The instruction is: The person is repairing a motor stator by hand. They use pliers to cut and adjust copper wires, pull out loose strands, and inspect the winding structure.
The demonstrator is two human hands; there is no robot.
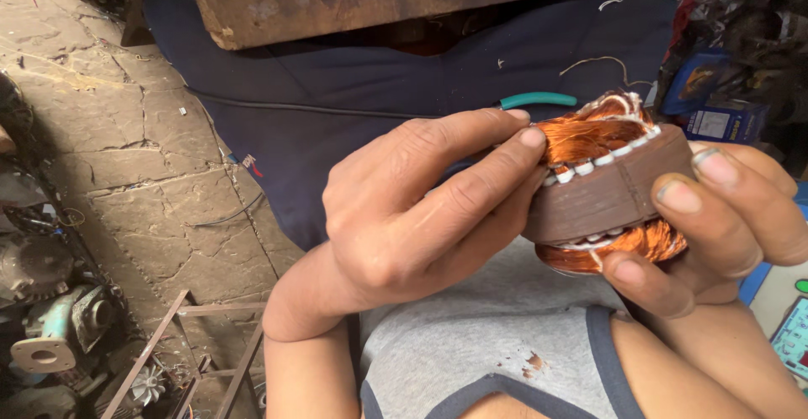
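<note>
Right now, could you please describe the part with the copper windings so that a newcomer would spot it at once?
Look above the grey shirt, where the left hand and right hand meet. Between them sits the motor stator: a brown ring, with bright orange copper coils bulging from both ends and white slot liners, unlike the teal-handled tool behind.

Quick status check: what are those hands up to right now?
Both hands grip wound motor stator. Left hand presses copper coils; right hand cradles it. Nothing blocking.
</note>
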